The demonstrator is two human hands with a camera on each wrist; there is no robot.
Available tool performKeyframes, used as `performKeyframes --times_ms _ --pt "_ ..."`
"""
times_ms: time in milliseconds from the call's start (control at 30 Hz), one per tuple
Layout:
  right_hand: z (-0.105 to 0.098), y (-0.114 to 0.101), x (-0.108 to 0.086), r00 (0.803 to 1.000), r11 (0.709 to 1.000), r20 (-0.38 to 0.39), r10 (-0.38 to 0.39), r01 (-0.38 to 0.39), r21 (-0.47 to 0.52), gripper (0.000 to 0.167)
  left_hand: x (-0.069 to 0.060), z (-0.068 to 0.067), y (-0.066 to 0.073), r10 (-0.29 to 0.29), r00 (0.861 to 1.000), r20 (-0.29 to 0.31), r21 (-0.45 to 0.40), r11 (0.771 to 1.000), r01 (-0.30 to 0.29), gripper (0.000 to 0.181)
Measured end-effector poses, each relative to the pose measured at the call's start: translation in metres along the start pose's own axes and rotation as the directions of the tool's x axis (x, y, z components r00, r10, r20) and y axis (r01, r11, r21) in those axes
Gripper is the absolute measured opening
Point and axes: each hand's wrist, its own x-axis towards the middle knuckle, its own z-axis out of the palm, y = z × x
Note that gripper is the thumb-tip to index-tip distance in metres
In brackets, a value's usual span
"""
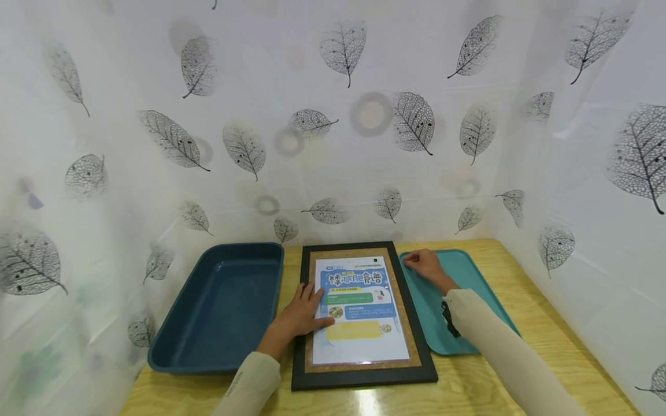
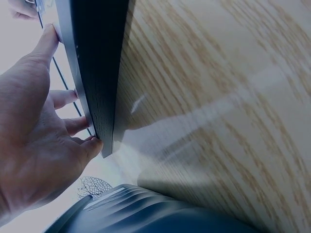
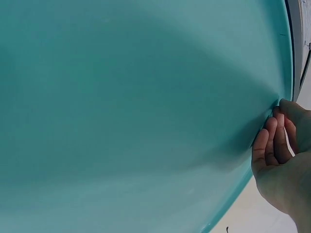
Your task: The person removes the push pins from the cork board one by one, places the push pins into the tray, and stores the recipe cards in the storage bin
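One printed sheet (image 1: 361, 303) lies on a black-framed board (image 1: 364, 378), its long sides close to parallel with the frame; a small dark spot shows near the sheet's far right corner. The left hand (image 1: 303, 310) spreads its fingers over the board's left edge, the thumb lying out on the sheet. Light, even pressure there should steady both without skewing the paper.

From where I stand, the right hand (image 1: 428, 264) is over at the teal tray (image 1: 437, 326), its fingertips drawn together at the tray's far left corner. I cannot tell whether they pinch anything. For a fine pickup, that corner looks useful: the rim can serve as a backstop, and a gentle fingertip pinch should avoid dragging the tray, which sits right beside the board.

Farther out, a dark blue bin (image 1: 234, 294) stands on the left side of the worktop (image 1: 546, 329), and a leaf-printed curtain (image 1: 338, 173) hangs behind the far edge.
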Motion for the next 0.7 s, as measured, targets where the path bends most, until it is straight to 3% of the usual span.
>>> performKeyframes --times_ms 700 --pt "-0.0062 0.0019 -0.0014 1.000 0.999 -0.007 -0.014 0.014 0.030 0.018 0.0011 0.0014 -0.0021 -0.002 1.000 0.000 0.006 1.000 0.002 0.093"
